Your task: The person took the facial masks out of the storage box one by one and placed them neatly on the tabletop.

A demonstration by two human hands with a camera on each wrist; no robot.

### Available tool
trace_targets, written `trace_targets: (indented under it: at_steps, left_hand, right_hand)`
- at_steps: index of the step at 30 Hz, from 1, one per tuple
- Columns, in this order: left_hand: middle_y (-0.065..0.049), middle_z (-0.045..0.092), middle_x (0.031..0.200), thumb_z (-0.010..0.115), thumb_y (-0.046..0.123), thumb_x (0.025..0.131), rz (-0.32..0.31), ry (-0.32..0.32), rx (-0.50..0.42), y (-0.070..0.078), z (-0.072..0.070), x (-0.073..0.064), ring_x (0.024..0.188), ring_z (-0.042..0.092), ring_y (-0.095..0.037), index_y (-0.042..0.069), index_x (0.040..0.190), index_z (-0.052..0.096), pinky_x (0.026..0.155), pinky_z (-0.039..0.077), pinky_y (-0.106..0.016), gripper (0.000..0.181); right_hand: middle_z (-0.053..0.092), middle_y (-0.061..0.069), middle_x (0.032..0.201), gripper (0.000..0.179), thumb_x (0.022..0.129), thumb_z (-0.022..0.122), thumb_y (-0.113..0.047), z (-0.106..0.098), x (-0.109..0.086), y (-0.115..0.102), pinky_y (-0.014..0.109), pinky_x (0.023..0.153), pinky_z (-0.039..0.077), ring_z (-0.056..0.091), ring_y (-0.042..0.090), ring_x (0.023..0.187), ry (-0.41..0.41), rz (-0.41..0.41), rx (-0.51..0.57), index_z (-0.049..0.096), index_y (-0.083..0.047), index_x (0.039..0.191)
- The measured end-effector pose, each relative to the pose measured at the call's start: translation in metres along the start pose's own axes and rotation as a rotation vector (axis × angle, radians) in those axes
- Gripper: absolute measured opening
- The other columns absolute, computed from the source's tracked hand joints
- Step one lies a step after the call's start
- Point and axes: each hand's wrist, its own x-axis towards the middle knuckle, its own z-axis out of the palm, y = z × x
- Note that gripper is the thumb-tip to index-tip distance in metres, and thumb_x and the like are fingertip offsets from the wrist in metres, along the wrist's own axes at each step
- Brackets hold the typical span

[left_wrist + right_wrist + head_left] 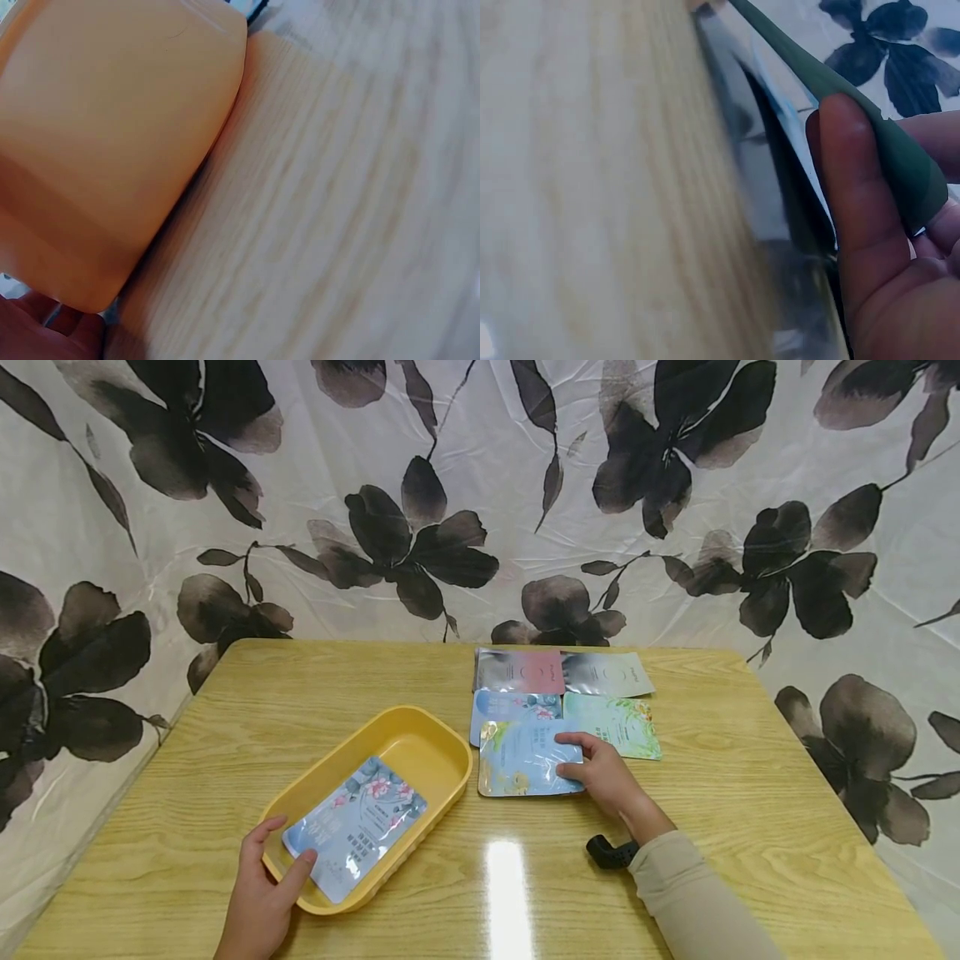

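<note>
In the head view my right hand (607, 777) pinches the right edge of a light-blue sheet-mask packet (525, 760) with yellow flowers. The right wrist view has the thumb (855, 180) against the bent packet (915, 176), its edge lifted off those beneath. A yellow plastic basket (420, 722) stands at the left, turned at a slant, holding a blue packet with pink flowers (363, 827). My left hand (262, 885) grips its near left end, thumb over the rim. In the left wrist view the basket wall (120, 135) hides most of the fingers.
Beyond the held packet lie a blue floral packet (517, 703), a green packet (615, 725), a pink-and-silver packet (521, 671) and a silver-and-pale-green packet (607, 674). They rest on a wood-grain table (262, 710), against a floral curtain (480, 460) at the back edge.
</note>
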Motion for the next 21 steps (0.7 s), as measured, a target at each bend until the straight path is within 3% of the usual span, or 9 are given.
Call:
trace_targets:
  at_steps: [4, 11, 21]
  left_hand:
    - [-0.025, 0.048, 0.123, 0.058, -0.002, 0.099, 0.008, 0.012, 0.004, -0.001, 0.000, 0.000, 0.096, 0.052, 0.004, -0.004, 0.143, 0.024, 0.080, 0.041, -0.006, 0.056]
    - [-0.029, 0.049, 0.123, 0.057, -0.002, 0.100, 0.008, 0.005, -0.007, -0.001, 0.001, 0.002, 0.095, 0.052, 0.008, -0.004, 0.144, 0.023, 0.079, 0.043, -0.007, 0.056]
    - [-0.028, 0.048, 0.125, 0.057, -0.001, 0.100, 0.000, -0.002, 0.002, -0.002, 0.000, 0.001, 0.097, 0.050, 0.009, -0.005, 0.145, 0.023, 0.081, 0.042, -0.006, 0.057]
  right_hand:
    - [0.033, 0.025, 0.155, 0.048, 0.090, 0.067, 0.005, 0.003, -0.002, 0.003, 0.053, 0.112, 0.031, 0.009, 0.041, 0.148, -0.017, 0.010, -0.011, 0.053, 0.007, 0.136]
    - [0.039, 0.025, 0.151, 0.047, 0.088, 0.068, 0.007, 0.006, -0.006, 0.006, 0.048, 0.110, 0.036, 0.011, 0.038, 0.149, -0.027, 0.032, -0.008, 0.055, 0.008, 0.133]
    - [0.047, 0.023, 0.145, 0.043, 0.087, 0.071, 0.001, 0.011, -0.008, 0.007, 0.051, 0.107, 0.037, 0.031, 0.041, 0.142, -0.017, 0.029, -0.110, 0.060, 0.003, 0.129]
